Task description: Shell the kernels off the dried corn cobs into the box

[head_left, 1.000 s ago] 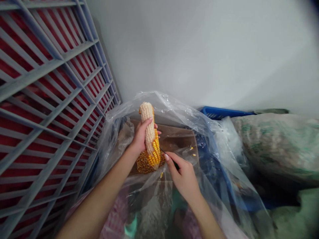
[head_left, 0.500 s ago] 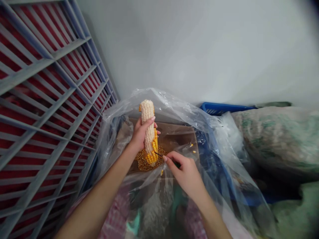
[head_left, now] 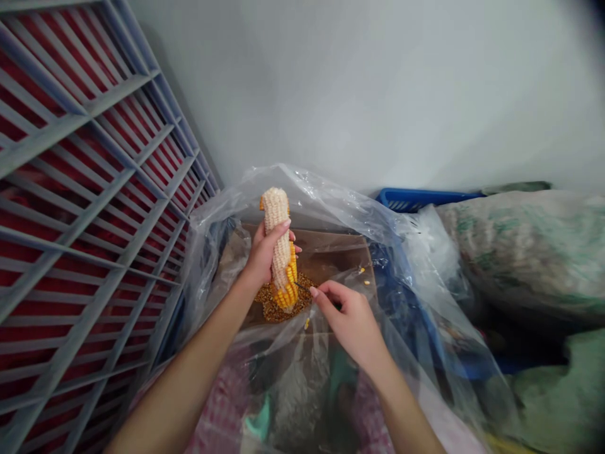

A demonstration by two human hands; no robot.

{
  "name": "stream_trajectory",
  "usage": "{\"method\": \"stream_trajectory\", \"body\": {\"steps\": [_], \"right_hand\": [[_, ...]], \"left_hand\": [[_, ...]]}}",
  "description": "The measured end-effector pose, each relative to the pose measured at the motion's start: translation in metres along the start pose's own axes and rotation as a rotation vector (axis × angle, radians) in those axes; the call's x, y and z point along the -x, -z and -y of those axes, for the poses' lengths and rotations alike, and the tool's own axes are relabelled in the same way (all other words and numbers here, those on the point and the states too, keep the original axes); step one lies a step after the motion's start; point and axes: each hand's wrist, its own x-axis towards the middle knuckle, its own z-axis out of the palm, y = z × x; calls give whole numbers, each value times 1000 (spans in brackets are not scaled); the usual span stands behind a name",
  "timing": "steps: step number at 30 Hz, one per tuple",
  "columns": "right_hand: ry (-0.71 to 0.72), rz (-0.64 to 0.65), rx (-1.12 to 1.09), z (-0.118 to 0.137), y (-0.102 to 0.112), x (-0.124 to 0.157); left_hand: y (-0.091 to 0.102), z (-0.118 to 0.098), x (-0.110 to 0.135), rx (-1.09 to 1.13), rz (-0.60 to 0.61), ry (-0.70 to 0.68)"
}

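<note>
My left hand (head_left: 265,252) grips a corn cob (head_left: 278,221) and holds it upright. The cob's upper part is bare and pale; yellow kernels remain on its lower right side. Its base stands in a small heap of loose kernels (head_left: 276,309) inside a cardboard box (head_left: 340,258). My right hand (head_left: 347,318) is closed on a thin dark pointed tool (head_left: 302,287) whose tip touches the kernels low on the cob. Clear plastic sheeting (head_left: 331,202) is draped around the box.
A grey metal lattice over red (head_left: 85,202) leans at the left. A pale wall stands behind. A blue basket rim (head_left: 420,198) shows behind the plastic. Bulging sacks (head_left: 524,252) lie at the right. Patterned cloth lies near my lap.
The right hand has moved slightly up and toward the cob with the tool. Fewer yellow kernels show on the cob's lower part than one second ago.
</note>
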Motion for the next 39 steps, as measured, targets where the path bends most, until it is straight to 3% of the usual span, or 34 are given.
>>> {"method": "stream_trajectory", "body": {"steps": [11, 15, 18, 21, 29, 39], "right_hand": [[-49, 40, 77, -2, -4, -2], [-86, -5, 83, -5, -13, -1], [-85, -59, 54, -6, -16, 1], [-80, -57, 21, -5, -13, 2], [-128, 12, -19, -5, 8, 1], [-130, 18, -59, -6, 4, -1]], "left_hand": [[-11, 8, 8, -94, 51, -74], [-15, 14, 12, -105, 68, -88], [-17, 15, 13, -82, 6, -109], [-17, 13, 14, -48, -73, -133], [-9, 10, 6, -106, -54, -173], [-13, 9, 8, -58, -34, -165]]}}
